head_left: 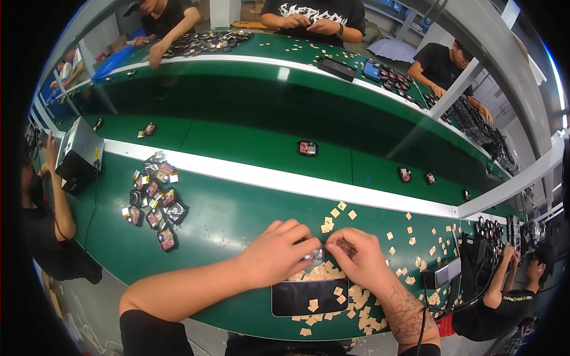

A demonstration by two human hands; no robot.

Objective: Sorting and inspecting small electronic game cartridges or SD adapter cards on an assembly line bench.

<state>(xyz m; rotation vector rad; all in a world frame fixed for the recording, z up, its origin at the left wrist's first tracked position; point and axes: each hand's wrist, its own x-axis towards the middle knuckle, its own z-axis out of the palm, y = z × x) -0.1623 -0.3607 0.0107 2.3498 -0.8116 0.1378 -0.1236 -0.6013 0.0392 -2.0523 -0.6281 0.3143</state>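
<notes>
My left hand [286,246] is closed on a small electronic module [314,255] with a shiny face, partly hidden under the fingers. Close beside it, my right hand [359,256] has its thumb and fingers pinched together at the module's right edge; whatever they hold is too small to make out. Beneath both hands lies a heap of small cream-coloured square pieces [323,272]. Just nearer to me is a dark, phone-like flat slab [291,296], with a few squares on it. More squares are scattered around my right forearm and beyond.
A cluster of small black modules [153,188] with red boards and yellow tabs lies left. Past a white rail [249,180] runs a green belt carrying a module [307,148]. A grey box [442,274] with cables stands right. Several people sit around, and a black-and-white case [82,155] stands left.
</notes>
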